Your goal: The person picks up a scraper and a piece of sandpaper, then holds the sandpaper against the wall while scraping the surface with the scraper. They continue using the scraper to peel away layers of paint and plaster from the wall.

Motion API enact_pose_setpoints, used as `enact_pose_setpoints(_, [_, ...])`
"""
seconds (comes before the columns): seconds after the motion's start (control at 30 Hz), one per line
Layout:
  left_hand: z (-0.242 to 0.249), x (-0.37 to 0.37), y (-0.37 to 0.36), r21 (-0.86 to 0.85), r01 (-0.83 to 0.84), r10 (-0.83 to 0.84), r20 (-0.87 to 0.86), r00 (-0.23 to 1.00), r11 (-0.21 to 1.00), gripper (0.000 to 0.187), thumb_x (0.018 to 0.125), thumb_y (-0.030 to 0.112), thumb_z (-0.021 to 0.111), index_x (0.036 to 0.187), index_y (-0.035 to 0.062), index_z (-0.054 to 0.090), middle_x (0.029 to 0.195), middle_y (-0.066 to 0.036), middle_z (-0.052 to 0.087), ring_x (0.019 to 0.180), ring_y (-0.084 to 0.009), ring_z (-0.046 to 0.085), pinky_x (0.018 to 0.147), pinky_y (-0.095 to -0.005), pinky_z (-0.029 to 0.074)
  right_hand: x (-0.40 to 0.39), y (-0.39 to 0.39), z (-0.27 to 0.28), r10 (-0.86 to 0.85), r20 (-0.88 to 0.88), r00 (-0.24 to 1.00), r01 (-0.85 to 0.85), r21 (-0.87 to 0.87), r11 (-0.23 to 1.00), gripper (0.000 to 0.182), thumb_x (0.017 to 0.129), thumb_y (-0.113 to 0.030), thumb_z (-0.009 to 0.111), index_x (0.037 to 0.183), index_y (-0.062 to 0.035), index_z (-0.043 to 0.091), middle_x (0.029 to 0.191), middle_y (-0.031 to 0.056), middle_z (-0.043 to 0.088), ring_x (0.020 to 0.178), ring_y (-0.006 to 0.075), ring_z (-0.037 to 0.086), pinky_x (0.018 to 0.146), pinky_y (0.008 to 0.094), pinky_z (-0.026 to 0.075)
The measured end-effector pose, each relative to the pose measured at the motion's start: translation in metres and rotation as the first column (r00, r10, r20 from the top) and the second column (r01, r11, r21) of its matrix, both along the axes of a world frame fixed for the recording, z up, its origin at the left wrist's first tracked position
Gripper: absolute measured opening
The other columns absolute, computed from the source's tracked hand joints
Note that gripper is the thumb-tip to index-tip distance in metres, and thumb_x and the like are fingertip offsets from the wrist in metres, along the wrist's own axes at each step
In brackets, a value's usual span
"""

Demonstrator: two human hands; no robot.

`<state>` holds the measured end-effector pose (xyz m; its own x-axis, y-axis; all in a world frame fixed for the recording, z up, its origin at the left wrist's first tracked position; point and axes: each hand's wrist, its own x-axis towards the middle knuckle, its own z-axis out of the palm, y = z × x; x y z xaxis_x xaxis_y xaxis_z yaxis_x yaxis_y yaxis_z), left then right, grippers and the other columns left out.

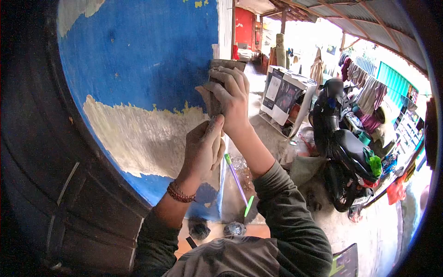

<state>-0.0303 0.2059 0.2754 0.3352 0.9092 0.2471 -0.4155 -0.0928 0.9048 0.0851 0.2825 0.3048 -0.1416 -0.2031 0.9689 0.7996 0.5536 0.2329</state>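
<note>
Both my hands are raised to the corner of a blue painted wall [152, 51]. My right hand [233, 94] is closed around the upper part of a grey, dusty scraper [216, 107], whose wide flat end shows above the knuckles, up against the wall's edge. Just below, my left hand [203, 145], with a beaded bracelet [181, 193] at its wrist, is wrapped around the scraper's lower end; the grip itself is hidden by the fingers. Pale dust coats the fingers of both hands. A bare grey patch [143, 138] with ragged edges crosses the blue paint.
A purple stick with green ends [237, 184] leans low beside the corner. To the right stand a white cabinet [286, 99] and a black motorbike [346, 147]. Clothes [367, 83] hang behind it. A large dark ribbed surface [41, 161] fills the left side.
</note>
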Motion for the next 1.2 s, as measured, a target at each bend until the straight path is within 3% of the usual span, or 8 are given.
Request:
enact_pose_setpoints(0.07, [0.010,0.005,0.001,-0.056,-0.025,0.028,0.048,0.998,0.998,0.025,0.093,0.034,0.056,0.075,0.0165,0.051,0.051,0.005,0.042,0.032,-0.0058,0.035,0.029,-0.0205,0.021,-0.001,-0.006,0.018,0.009,0.009,1.000,-0.009,-0.020,1.000,0.017,0.071,-0.022,0.072,0.078,-0.0076,0.065,0.095,0.0069,0.061,0.099,0.0295,0.055,0.091,0.0431,0.041])
enact_pose_setpoints(0.13, [0.034,0.003,-0.003,0.060,-0.028,0.028,0.009,1.000,0.998,0.027,0.093,0.036,0.055,0.076,0.0150,0.051,0.048,0.005,0.040,0.029,-0.0061,0.031,0.028,-0.0206,0.020,-0.002,-0.003,0.043,0.068,-0.014,0.998,-0.068,0.003,0.998,0.018,0.070,-0.022,0.072,0.078,-0.0070,0.065,0.097,0.0067,0.061,0.101,0.0288,0.054,0.091,0.0426,0.040])
enact_pose_setpoints(0.47, [0.036,0.008,0.003,0.075,-0.015,0.012,0.032,0.999,0.997,0.025,0.091,0.036,0.059,0.078,0.0162,0.052,0.050,0.004,0.040,0.033,-0.0056,0.035,0.029,-0.0190,0.023,0.000,0.006,0.053,0.118,0.010,0.993,-0.119,0.081,0.990,0.018,0.068,-0.021,0.074,0.075,-0.0069,0.065,0.095,0.0066,0.061,0.099,0.0289,0.055,0.087,0.0415,0.042])
enact_pose_setpoints(0.6, [0.015,0.010,-0.005,-0.023,-0.019,0.019,0.029,0.999,1.000,0.027,0.091,0.038,0.058,0.076,0.0159,0.052,0.050,0.004,0.040,0.032,-0.0061,0.035,0.029,-0.0201,0.023,0.003,0.001,0.024,0.091,0.000,0.996,-0.091,0.021,0.996,0.018,0.069,-0.021,0.075,0.074,-0.0072,0.065,0.093,0.0066,0.061,0.097,0.0288,0.056,0.086,0.0413,0.042])
enact_pose_setpoints(0.9, [0.036,0.019,0.000,0.093,-0.026,0.019,0.076,0.997,0.995,0.028,0.092,0.039,0.056,0.075,0.0170,0.051,0.049,0.003,0.043,0.032,-0.0063,0.034,0.028,-0.0203,0.020,0.009,0.011,0.051,0.111,0.013,0.994,-0.112,0.109,0.988,0.017,0.064,-0.016,0.080,0.073,-0.0087,0.067,0.093,0.0051,0.063,0.095,0.0260,0.058,0.083,0.0381,0.042])
enact_pose_setpoints(1.0, [0.039,0.015,0.001,-0.013,-0.097,0.098,0.047,0.994,0.995,0.028,0.092,0.039,0.056,0.076,0.0168,0.050,0.049,0.003,0.043,0.030,-0.0067,0.032,0.028,-0.0205,0.020,0.006,0.008,0.052,0.088,0.001,0.996,-0.088,0.100,0.991,0.017,0.065,-0.016,0.079,0.073,-0.0086,0.067,0.094,0.0045,0.063,0.096,0.0255,0.058,0.084,0.0379,0.042])
enact_pose_setpoints(1.07, [0.052,0.010,0.004,0.096,0.031,-0.037,0.065,0.997,0.995,0.028,0.092,0.040,0.056,0.077,0.0166,0.050,0.048,0.003,0.042,0.030,-0.0066,0.032,0.027,-0.0208,0.020,0.005,0.008,0.068,0.084,0.021,0.996,-0.086,0.111,0.990,0.017,0.065,-0.017,0.079,0.074,-0.0089,0.067,0.093,0.0042,0.063,0.097,0.0250,0.058,0.084,0.0378,0.042])
enact_pose_setpoints(1.2, [0.041,0.014,-0.002,-0.004,-0.076,0.076,0.048,0.996,0.997,0.030,0.092,0.040,0.056,0.077,0.0153,0.050,0.046,0.002,0.041,0.030,-0.0076,0.032,0.027,-0.0217,0.021,0.003,0.007,0.051,0.061,-0.014,0.998,-0.060,0.089,0.994,0.017,0.066,-0.019,0.078,0.075,-0.0097,0.068,0.092,0.0047,0.063,0.096,0.0248,0.058,0.083,0.0376,0.042])
